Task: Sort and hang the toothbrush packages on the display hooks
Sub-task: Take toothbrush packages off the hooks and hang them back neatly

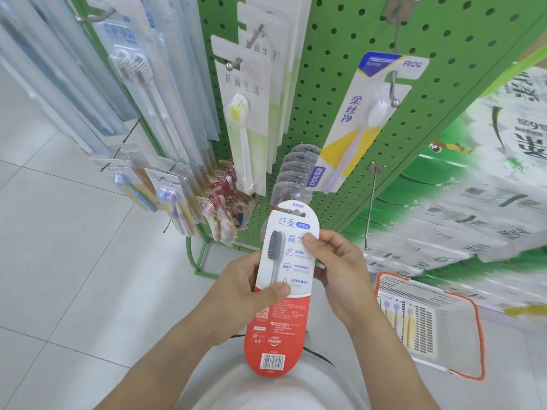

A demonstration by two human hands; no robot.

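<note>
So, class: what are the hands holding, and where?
Both hold the Colgate toothbrush package: left hand at its left edge, mid-length; right hand at the right edge, higher up.

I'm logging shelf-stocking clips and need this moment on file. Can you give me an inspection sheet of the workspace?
Surface: green pegboard rack on a pale tiled floor.
Job's things: Colgate package held upright, unhung; FROG package on a hook; bare hook lower right.
Clutter: orange-rimmed basket holding more packages.
Grips: left hand and right hand both pinch the Colgate package.
Cables: nothing seen.
Surroundings: stacked tissue packs at right.
</note>
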